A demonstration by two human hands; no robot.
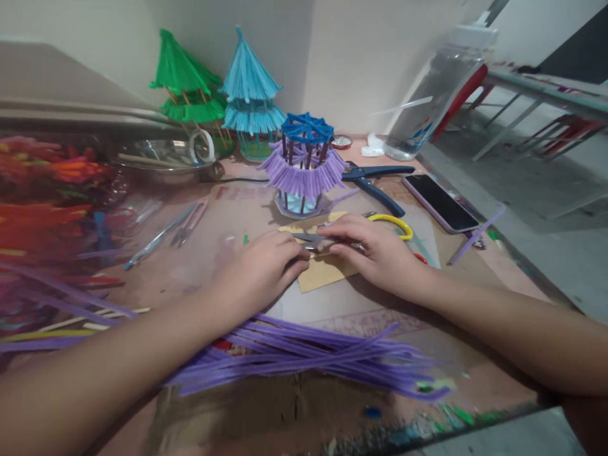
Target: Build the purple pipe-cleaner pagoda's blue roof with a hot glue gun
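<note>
Left hand (272,259) and right hand (377,250) curl inward over card (325,277)

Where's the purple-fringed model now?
In the head view, the purple-fringed model stands upper-centre, just beyond the yellow sheet, left of the blue-handled tool.

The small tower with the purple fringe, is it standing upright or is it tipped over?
Upright: the tower stands on its pale base, with the blue lattice top uppermost and dark posts below it.
</note>
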